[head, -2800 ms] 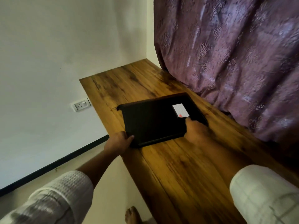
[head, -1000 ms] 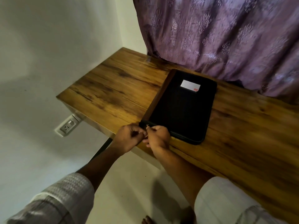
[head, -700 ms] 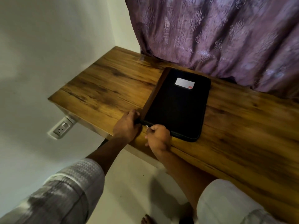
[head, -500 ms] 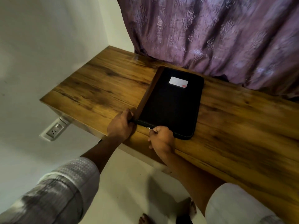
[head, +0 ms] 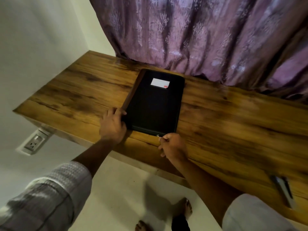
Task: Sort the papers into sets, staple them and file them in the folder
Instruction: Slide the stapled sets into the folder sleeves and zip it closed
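Curtain (head: 200,39): purple patterned cloth that fills the view from 11 to 3 o'clock, its hem meeting the table's far edge.
Table (head: 233,122): a wooden top running from 9 to 4 o'clock, against a white wall.
Folder (head: 155,104): black, closed and flat on the table near the view's centre, with its far end just short of the curtain.
Left hand (head: 113,125): at the folder's 8 o'clock corner, fingers curled over that corner and gripping it.
Right hand (head: 171,145): at the folder's 5 o'clock side, fingers bent, thumb and forefinger pinched at the zip pull.
Wall socket (head: 33,144): at 8 o'clock, under the table edge.
Dark slim object (head: 283,189): on the table at 4 o'clock, too blurred to name.
Label (head: 160,82): a white card with a red corner, at the folder's 12 o'clock end.
Zip pull (head: 157,135): a small metal piece on the folder's near edge, at the right fingertips.
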